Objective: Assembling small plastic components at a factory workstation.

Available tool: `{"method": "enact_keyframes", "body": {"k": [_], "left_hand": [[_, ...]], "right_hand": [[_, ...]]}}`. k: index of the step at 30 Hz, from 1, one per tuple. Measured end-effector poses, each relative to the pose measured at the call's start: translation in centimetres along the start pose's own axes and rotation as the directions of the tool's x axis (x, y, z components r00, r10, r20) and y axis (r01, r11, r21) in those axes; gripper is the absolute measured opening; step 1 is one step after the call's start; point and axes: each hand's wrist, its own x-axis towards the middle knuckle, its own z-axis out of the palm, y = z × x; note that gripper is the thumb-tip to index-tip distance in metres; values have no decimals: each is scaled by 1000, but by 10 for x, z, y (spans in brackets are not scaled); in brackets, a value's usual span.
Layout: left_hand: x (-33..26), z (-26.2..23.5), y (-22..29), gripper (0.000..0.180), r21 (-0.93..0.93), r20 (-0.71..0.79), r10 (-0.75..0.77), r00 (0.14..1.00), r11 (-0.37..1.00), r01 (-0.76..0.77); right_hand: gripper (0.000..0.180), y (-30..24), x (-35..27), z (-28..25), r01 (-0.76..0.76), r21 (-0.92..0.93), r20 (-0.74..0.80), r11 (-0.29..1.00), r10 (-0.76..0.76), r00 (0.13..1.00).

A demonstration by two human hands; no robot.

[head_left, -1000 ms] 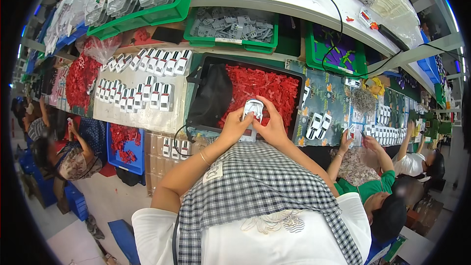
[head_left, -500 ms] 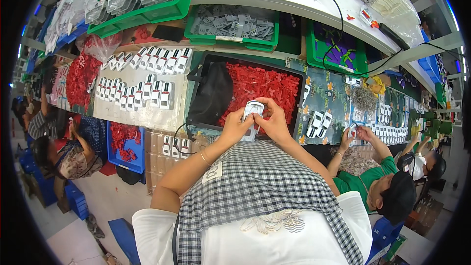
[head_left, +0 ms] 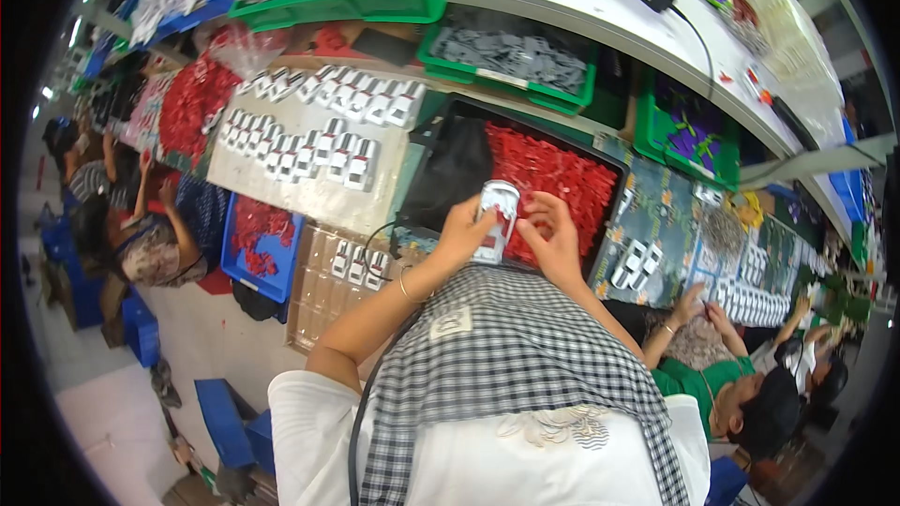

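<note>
White toy car (head_left: 500, 225) at the chest, pinched between the fingers and thumb of the left hand (head_left: 467, 230), presumably to steady it. Right hand (head_left: 553, 234) just beside, 3 o'clock, fingers curled, slightly apart; cannot tell if they pinch anything. Red pieces (head_left: 567, 169) at 1 o'clock, likely kept within reach. Rows of white cars (head_left: 305, 155), 10 o'clock, apparently grouped for order.

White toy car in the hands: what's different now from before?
The right hand let go of the white toy car and moved off to its right; whether it pinches something tiny, I can't tell. The view tilted as the head turned. The left hand still holds the car, and the rows of white cars and red pieces stayed put.
</note>
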Motion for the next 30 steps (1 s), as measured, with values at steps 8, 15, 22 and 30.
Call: {"method": "enact_keyframes", "body": {"k": [8, 15, 22, 30], "left_hand": [[42, -153, -82, 35, 444, -551, 264, 792, 896, 10], [64, -169, -170, 73, 899, -339, 243, 909, 369, 237], [75, -195, -155, 69, 933, -351, 367, 861, 219, 286], [83, -262, -194, 66, 945, -323, 327, 888, 51, 324]], "right_hand": [[33, 14, -7, -18, -99, -44, -80, 994, 96, 992], [19, 14, -4, -1, -161, -143, 38, 977, 168, 985], [17, 10, 2, 11, -232, -158, 57, 960, 243, 968], [15, 20, 5, 4, -171, -207, 66, 963, 188, 980]]}}
